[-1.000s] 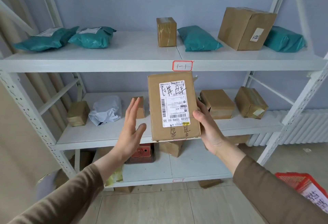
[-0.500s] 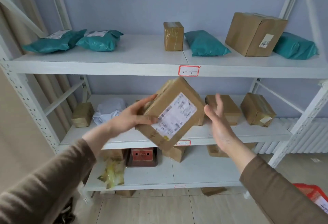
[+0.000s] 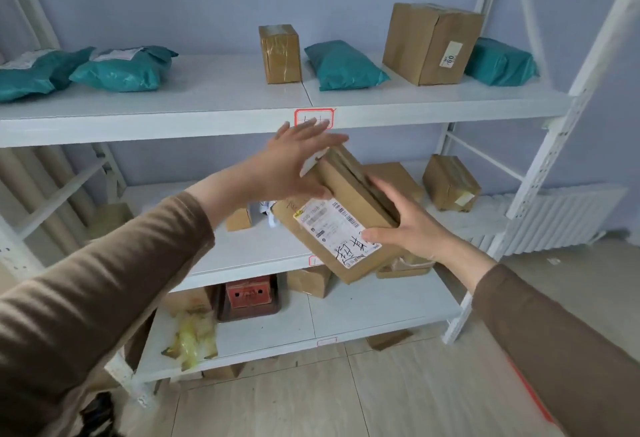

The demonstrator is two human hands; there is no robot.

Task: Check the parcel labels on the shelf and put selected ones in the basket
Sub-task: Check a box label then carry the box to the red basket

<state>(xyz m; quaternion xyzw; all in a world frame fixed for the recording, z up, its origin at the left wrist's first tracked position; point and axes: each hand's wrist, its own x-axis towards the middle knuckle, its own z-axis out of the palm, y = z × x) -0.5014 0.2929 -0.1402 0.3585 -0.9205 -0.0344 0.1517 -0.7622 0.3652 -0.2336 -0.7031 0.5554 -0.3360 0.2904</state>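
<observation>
A flat brown cardboard parcel point(image 3: 349, 190) with a white label point(image 3: 334, 232) bearing barcodes and handwriting is held tilted in front of the middle shelf point(image 3: 239, 260). My right hand point(image 3: 405, 225) grips its right side, thumb on the label. My left hand point(image 3: 294, 162) is at the parcel's upper left corner, fingers spread flat, not gripping. A thin red sliver of the basket point(image 3: 531, 396) shows beside my right sleeve; the rest of it is hidden.
The white metal rack's top shelf point(image 3: 173, 124) carries teal mailer bags point(image 3: 124, 69), a small taped box point(image 3: 280, 53) and a large carton point(image 3: 431, 43). More brown boxes point(image 3: 450, 183) sit on the middle shelf. A red box point(image 3: 247, 292) and yellow wrapping point(image 3: 192, 336) lie on the bottom shelf.
The parcel went from my right hand to my left and back to my right, turning as it went. My left hand has let go and spread open.
</observation>
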